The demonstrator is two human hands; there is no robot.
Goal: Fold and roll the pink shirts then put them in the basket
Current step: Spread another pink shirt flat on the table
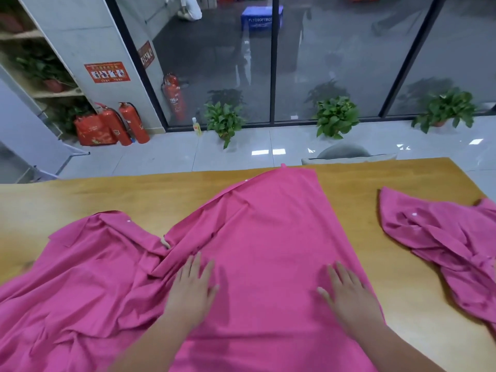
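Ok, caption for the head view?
Left hand and right hand press the middle shirt on the table, between left shirt and right shirt.

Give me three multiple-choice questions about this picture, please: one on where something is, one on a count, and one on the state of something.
1. Where do the left hand and the right hand rest?
A. on the middle shirt
B. on bare wood
C. on a chair

2. How many potted plants stand along the glass wall?
A. one
B. three
C. six

3. What state is the right-hand shirt in?
A. rolled up
B. crumpled
C. neatly folded

Answers:
1 A, since both hands lie flat on the pink cloth in the middle.
2 B, since three leafy pots stand spaced along the foot of the glass.
3 B, since it lies in a loose, wrinkled heap.
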